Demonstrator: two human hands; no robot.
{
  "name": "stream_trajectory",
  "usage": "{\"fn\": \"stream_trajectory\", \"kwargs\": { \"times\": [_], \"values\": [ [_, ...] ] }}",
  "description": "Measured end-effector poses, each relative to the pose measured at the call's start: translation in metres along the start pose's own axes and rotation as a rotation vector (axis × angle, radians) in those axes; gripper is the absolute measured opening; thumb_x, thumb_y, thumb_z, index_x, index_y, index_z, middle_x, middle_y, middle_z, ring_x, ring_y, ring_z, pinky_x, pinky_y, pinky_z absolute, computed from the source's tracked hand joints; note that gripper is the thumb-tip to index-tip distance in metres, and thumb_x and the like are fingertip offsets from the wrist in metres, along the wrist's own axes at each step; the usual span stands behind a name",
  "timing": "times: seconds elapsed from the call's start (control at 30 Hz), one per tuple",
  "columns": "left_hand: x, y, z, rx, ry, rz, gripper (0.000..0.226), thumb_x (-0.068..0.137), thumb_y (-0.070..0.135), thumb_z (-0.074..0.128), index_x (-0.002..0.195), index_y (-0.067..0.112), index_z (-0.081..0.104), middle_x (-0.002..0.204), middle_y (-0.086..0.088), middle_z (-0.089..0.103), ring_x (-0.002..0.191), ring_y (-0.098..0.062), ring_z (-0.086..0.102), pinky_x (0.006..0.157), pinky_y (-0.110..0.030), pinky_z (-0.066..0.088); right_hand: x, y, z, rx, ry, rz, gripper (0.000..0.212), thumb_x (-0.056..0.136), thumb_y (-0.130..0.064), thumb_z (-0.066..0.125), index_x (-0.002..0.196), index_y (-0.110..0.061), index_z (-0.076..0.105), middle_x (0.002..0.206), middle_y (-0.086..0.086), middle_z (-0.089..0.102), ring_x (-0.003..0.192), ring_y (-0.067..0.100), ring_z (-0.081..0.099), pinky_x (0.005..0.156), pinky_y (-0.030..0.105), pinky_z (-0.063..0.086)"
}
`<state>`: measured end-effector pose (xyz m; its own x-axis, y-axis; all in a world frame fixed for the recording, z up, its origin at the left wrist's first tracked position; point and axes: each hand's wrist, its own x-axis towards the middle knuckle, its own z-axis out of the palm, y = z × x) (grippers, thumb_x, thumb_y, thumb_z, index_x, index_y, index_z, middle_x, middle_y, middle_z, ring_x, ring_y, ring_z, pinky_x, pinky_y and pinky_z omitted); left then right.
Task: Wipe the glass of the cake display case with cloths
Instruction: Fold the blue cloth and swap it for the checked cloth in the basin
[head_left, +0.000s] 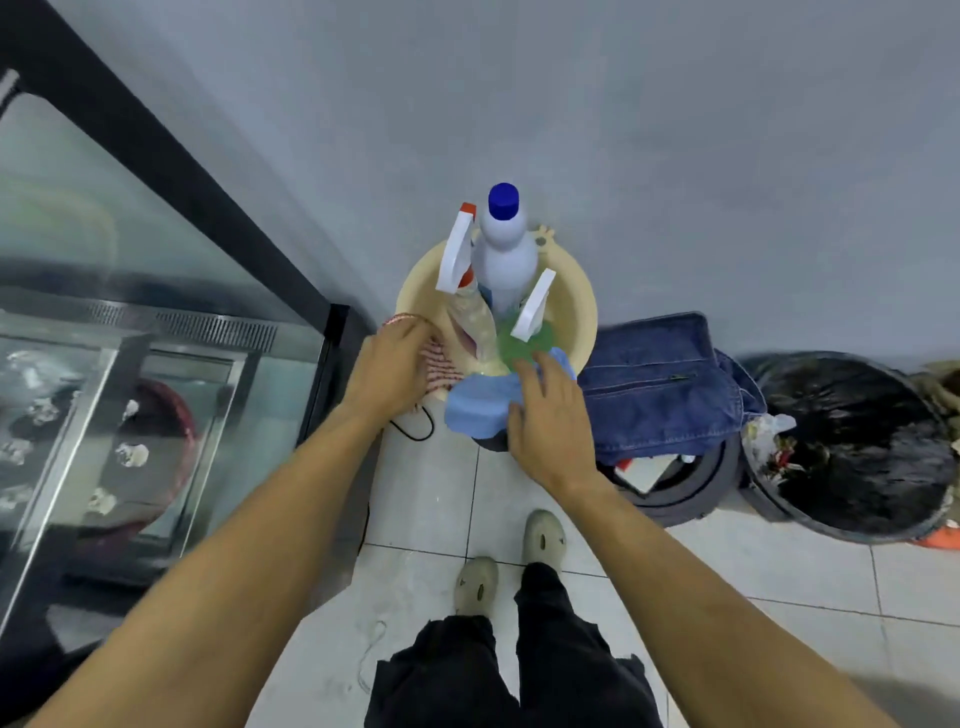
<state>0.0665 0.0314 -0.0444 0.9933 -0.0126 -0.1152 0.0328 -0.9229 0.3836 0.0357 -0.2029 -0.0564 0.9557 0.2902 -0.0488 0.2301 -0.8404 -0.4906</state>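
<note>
A cream plastic basin stands by the wall. It holds a white bottle with a blue cap and two spray bottles, one of them green. A red-and-white striped cloth hangs over the basin's left rim, and my left hand grips it. A blue cloth drapes over the front rim, with my right hand resting on it, fingers spread. The cake display case with its glass panes fills the left side.
A folded denim garment lies to the right of the basin. Beyond it is a bin with a black bag full of rubbish. A black cable lies on the white tiled floor. My feet are below.
</note>
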Motion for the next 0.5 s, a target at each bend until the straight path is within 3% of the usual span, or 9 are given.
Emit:
{"fn": "stream_trajectory", "kwargs": {
  "times": [0.1, 0.23, 0.4, 0.5],
  "values": [
    [0.001, -0.016, -0.004, 0.282, -0.158, 0.127, 0.052, 0.088, 0.018, 0.072, 0.138, 0.020, 0.060, 0.151, -0.005, 0.052, 0.141, -0.033, 0.044, 0.105, -0.052, 0.042, -0.006, -0.002, 0.014, -0.037, -0.072, -0.161, 0.054, 0.086, -0.009, 0.062, 0.139, -0.005, 0.052, 0.137, 0.019, 0.054, 0.123, 0.036, 0.050, 0.107, 0.049, 0.045],
    [0.006, -0.017, -0.021, 0.433, -0.292, 0.130, 0.065, 0.091, 0.015, 0.067, 0.152, 0.024, 0.046, 0.167, -0.003, 0.029, 0.155, -0.030, 0.019, 0.114, -0.050, 0.032, -0.006, 0.004, 0.024, -0.176, -0.176, -0.240, 0.050, 0.094, -0.026, 0.043, 0.137, -0.005, 0.057, 0.135, 0.019, 0.058, 0.123, 0.039, 0.052, 0.115, 0.052, 0.037],
    [0.012, -0.018, -0.033, 0.445, -0.350, 0.088, 0.059, 0.095, 0.022, 0.064, 0.151, 0.028, 0.045, 0.170, 0.000, 0.020, 0.152, -0.028, 0.020, 0.113, -0.048, 0.035, 0.006, 0.009, 0.029, -0.207, -0.178, -0.242, 0.041, 0.083, -0.011, 0.065, 0.123, -0.006, 0.065, 0.104, 0.014, 0.065, 0.098, 0.037, 0.060, 0.106, 0.044, 0.035],
    [0.020, -0.028, -0.030, 0.440, -0.360, 0.137, 0.055, 0.095, 0.024, 0.065, 0.148, 0.029, 0.049, 0.171, -0.001, 0.018, 0.152, -0.027, 0.019, 0.112, -0.048, 0.037, 0.009, 0.005, 0.030, -0.201, -0.171, -0.219, 0.039, 0.080, -0.014, 0.053, 0.114, -0.005, 0.069, 0.094, 0.014, 0.067, 0.087, 0.038, 0.060, 0.098, 0.043, 0.038]
  ]
}}
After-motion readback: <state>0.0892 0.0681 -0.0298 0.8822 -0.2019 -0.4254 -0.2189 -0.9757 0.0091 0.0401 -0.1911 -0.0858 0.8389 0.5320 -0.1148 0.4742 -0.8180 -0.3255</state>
